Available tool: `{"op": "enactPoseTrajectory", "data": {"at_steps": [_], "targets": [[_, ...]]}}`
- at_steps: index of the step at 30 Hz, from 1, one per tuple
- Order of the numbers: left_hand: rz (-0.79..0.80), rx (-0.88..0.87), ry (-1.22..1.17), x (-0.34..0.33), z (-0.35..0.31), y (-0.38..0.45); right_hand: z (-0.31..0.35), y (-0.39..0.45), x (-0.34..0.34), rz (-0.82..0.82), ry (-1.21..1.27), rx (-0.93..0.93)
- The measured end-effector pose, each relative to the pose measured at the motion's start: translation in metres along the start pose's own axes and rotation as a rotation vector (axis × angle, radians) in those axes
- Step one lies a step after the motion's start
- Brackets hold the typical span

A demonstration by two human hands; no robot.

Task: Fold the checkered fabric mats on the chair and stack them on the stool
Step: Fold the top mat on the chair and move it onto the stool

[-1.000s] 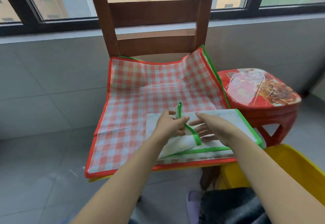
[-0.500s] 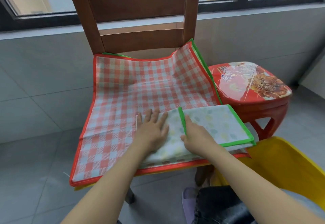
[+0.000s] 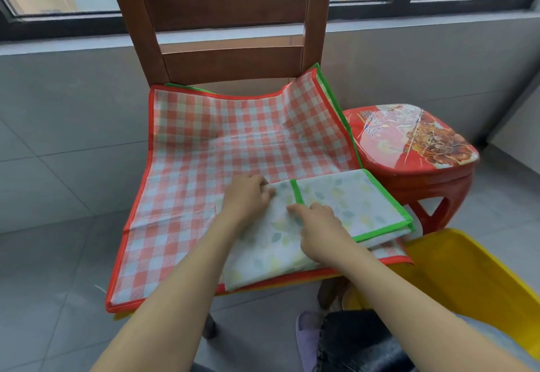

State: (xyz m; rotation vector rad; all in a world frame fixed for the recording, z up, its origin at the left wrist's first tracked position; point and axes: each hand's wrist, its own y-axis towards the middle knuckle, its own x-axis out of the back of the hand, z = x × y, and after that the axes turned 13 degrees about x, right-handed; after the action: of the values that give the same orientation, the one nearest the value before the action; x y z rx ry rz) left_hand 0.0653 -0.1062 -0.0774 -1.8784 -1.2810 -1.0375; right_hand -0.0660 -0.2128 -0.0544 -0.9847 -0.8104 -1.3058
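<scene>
A red-and-white checkered mat with red trim lies spread over the seat of a wooden chair, its far right corner propped against the backrest. On its near right part lies a folded pale leaf-print mat with green trim. My left hand grips that folded mat's far left corner, fingers curled. My right hand sits on the mat just below the green trim strip, fingers bent and pinching the fabric. A red plastic stool with a printed top stands right of the chair, nothing on it.
More green-trimmed fabric shows under the checkered mat's right edge. A yellow plastic seat is at the lower right, touching the stool's front. My knee and a purple slipper are below. A tiled wall and window run behind.
Both hands lay flat on the folded mat half a second ago. Now their fingers are curled at its left part. A second ago they held the green edge up, mid-fold.
</scene>
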Motion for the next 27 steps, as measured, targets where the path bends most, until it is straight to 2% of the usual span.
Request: {"op": "enactPoseTrajectory", "data": {"at_steps": [3, 6, 12, 15, 18, 20, 23, 25, 27], "targets": [[0.066, 0.134, -0.195, 0.023, 0.005, -0.003, 0.003, 0.009, 0.007, -0.12, -0.079, -0.001], [0.032, 0.287, -0.327, 0.038, 0.021, -0.015, 0.004, 0.03, 0.008, -0.252, -0.118, 0.056], [-0.121, 0.525, -0.338, 0.041, 0.05, -0.044, 0.01, 0.066, -0.007, -0.278, -0.122, 0.106], [-0.151, 0.478, -0.013, 0.042, 0.06, -0.057, 0.03, 0.065, -0.016, -0.256, -0.197, 0.137], [-0.206, 0.417, 0.296, 0.041, 0.069, -0.063, 0.046, 0.058, -0.03, -0.167, -0.224, 0.181], [-0.239, 0.28, 0.318, 0.034, 0.076, -0.064, 0.048, 0.054, -0.04, -0.087, -0.234, 0.176], [-0.084, -0.005, 0.258, 0.023, 0.083, -0.062, 0.041, 0.054, -0.051, -0.02, -0.205, 0.164], [0.053, -0.034, 0.269, 0.019, 0.086, -0.059, 0.035, 0.054, -0.055, -0.012, -0.193, 0.193], [0.095, 0.01, 0.295, 0.019, 0.088, -0.057, 0.028, 0.053, -0.055, -0.007, -0.169, 0.205]]}}
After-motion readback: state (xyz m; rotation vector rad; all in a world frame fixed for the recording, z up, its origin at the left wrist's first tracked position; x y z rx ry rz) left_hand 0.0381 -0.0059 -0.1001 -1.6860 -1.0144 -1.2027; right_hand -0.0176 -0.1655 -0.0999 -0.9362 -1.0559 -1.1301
